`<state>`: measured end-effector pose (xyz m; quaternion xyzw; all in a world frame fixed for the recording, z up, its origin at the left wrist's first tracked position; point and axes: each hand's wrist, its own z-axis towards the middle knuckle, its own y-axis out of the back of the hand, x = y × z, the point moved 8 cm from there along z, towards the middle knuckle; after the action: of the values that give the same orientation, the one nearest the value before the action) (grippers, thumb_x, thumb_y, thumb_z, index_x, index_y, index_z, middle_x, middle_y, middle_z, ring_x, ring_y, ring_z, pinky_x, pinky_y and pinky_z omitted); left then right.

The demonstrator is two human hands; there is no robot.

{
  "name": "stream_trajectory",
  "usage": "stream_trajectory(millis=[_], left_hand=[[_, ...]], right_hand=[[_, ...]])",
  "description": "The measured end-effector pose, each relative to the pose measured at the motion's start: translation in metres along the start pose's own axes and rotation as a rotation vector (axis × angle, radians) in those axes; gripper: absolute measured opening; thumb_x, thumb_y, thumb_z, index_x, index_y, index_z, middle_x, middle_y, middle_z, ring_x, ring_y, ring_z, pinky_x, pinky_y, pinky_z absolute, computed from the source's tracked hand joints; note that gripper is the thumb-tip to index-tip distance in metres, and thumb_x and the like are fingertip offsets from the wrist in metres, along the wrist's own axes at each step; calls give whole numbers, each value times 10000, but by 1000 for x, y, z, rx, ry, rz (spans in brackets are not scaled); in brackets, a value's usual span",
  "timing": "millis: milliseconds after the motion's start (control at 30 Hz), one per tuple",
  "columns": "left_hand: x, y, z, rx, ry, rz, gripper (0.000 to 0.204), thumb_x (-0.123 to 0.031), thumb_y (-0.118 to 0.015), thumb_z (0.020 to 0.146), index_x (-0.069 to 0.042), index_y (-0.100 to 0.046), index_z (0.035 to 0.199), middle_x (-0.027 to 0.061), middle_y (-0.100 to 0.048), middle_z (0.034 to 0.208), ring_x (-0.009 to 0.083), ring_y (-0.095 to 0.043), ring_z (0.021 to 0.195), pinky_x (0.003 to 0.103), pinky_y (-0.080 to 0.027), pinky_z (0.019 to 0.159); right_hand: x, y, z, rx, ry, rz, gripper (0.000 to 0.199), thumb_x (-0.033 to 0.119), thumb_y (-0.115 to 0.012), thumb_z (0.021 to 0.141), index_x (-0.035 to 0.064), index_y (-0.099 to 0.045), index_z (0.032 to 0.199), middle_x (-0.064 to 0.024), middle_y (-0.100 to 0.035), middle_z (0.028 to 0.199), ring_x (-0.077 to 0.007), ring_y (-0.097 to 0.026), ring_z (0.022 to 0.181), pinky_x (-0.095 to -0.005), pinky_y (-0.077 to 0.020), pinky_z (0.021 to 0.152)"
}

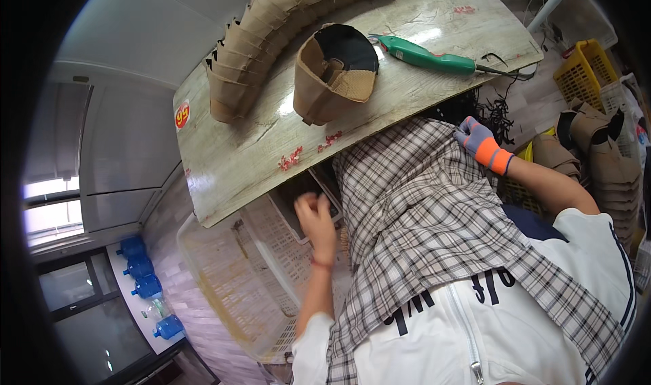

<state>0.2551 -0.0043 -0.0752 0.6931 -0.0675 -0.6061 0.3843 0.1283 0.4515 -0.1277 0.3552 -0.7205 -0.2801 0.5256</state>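
My left hand [314,215] is bare, with a red band at the wrist. It hangs below the table's front edge, over a dark tray-like box [288,215]; its bent fingers are smeared by motion. By the right side of the checked apron [400,181] on my lap is my right hand [477,143], in a grey and orange glove. Its fingers are curled together, and anything inside them is hidden. On the table [251,171], a cup-shaped tan fabric piece [315,90] with black lining stands alone. Farther right lies a green corded hand tool [427,56] with a thin metal tip.
A curved row of nested tan pieces [251,46] runs along the table's far left. A white plastic basket [237,283] stands below at left. At right are a yellow crate [586,69], black scraps [498,117] and stacked tan pieces [614,168]. Blue water jugs [139,266] line the left wall.
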Motion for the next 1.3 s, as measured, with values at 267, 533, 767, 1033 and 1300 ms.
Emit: stream_trajectory(millis=[267,533,767,1033,1300], left_hand=[[234,-10,-238,-94,520,-137,250,-210,-587,942,28,-649,986,104,-628,840,191,-553,775,325,-456,706],[180,33,-167,-354,672,49,208,-161,-619,920,44,-649,897,75,-574,667,167,-463,626,325,-407,605],[117,47,-131,-429,540,-8,223,-153,-597,933,59,-650,888,53,-576,704,144,-460,660,310,-407,617],[90,61,-134,-506,569,-519,219,-116,-548,956,41,-635,830,-11,-572,774,92,-476,691,234,-415,659],[40,77,-116,-479,489,-562,168,-99,-554,940,26,-634,860,-2,-592,794,100,-516,721,249,-444,687]], right_hand=[[18,-34,0,94,-4,221,263,263,-659,888,48,-574,1015,-147,-643,776,-300,-621,709,-380,-483,654],[11,-26,4,-49,64,218,238,220,-680,889,17,-573,950,-121,-629,777,-212,-583,692,-322,-470,657],[-8,-3,-5,-52,24,149,227,213,-667,901,12,-567,938,-131,-641,804,-236,-594,711,-327,-476,677],[2,-27,-4,78,18,447,232,192,-708,880,2,-582,925,-37,-598,761,-109,-515,699,-263,-440,653],[2,-36,-6,168,-26,784,155,95,-691,890,-9,-576,899,-8,-585,825,-74,-515,783,-212,-441,727]])
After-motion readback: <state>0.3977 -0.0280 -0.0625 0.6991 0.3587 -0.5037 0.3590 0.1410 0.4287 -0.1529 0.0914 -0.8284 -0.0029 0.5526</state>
